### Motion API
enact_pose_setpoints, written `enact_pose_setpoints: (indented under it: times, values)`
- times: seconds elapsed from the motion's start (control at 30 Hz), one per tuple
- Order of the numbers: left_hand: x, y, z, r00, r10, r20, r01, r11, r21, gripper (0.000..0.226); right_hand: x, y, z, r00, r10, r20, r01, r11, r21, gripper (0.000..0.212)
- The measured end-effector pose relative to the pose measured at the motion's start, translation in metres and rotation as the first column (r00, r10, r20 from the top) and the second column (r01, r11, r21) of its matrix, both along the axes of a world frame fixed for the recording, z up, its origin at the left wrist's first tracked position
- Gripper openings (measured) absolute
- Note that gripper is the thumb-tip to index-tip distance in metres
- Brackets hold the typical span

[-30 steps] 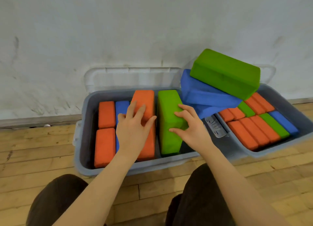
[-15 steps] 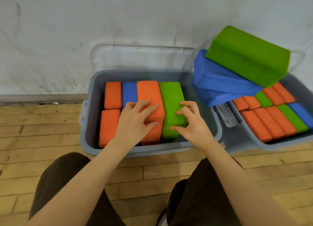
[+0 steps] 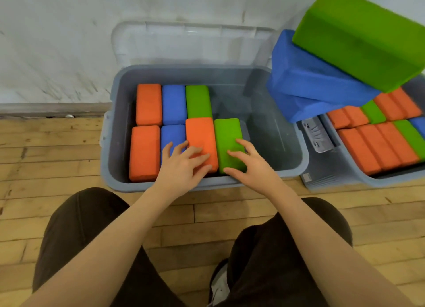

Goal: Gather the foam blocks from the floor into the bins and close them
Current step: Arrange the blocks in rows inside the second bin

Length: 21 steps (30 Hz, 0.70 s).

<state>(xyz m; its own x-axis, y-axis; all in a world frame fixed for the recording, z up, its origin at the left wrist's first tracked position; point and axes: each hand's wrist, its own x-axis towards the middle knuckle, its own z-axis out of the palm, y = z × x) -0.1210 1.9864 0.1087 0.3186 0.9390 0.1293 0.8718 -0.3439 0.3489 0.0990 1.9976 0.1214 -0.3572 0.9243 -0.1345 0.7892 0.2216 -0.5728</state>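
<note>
A grey bin stands on the wood floor against the wall, with orange, blue and green foam blocks standing on edge in its left half. My left hand presses on the near end of an orange block with spread fingers. My right hand grips the near end of a green block beside it, thumb on the near face and fingers over the top. To the right, a second grey bin holds rows of blocks, with a big green block and blue blocks piled on top.
The left bin's clear lid leans open against the white wall. A latch lies between the two bins. My knees in dark trousers are close in front of the bin. The right half of the left bin shows bare bottom.
The orange and green blocks have gone down into the front row of the bin. Both hands followed them toward the near edge. The view moved closer and lower.
</note>
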Motion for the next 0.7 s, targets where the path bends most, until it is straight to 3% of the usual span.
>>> enact_pose_setpoints:
  times: [0.17, 0.27, 0.33, 0.47, 0.7]
  values:
    - [-0.006, 0.022, -0.011, 0.997, -0.059, -0.055, 0.055, 0.996, -0.076, 0.050, -0.006, 0.015, -0.003, 0.961, 0.100, 0.257, -0.058, 0.984, -0.168, 0.054]
    - [-0.005, 0.041, -0.012, 0.992, 0.020, -0.125, -0.026, 0.998, -0.050, 0.053, -0.007, 0.026, -0.005, 0.936, 0.113, 0.333, -0.064, 0.986, -0.155, 0.052]
    - [-0.001, 0.054, -0.009, 0.980, 0.078, -0.186, -0.101, 0.987, -0.121, 0.056, -0.006, 0.034, -0.005, 0.927, 0.107, 0.359, -0.077, 0.992, -0.096, 0.051]
    - [0.013, 0.067, -0.022, 0.956, 0.124, -0.267, -0.217, 0.910, -0.354, 0.069, -0.010, 0.052, -0.011, 0.947, 0.020, 0.320, -0.016, 1.000, -0.015, 0.053]
    - [0.009, 0.063, -0.034, 0.945, 0.127, -0.303, -0.226, 0.919, -0.322, 0.069, -0.029, 0.063, -0.037, 0.972, -0.109, 0.210, 0.143, 0.978, -0.155, 0.074]
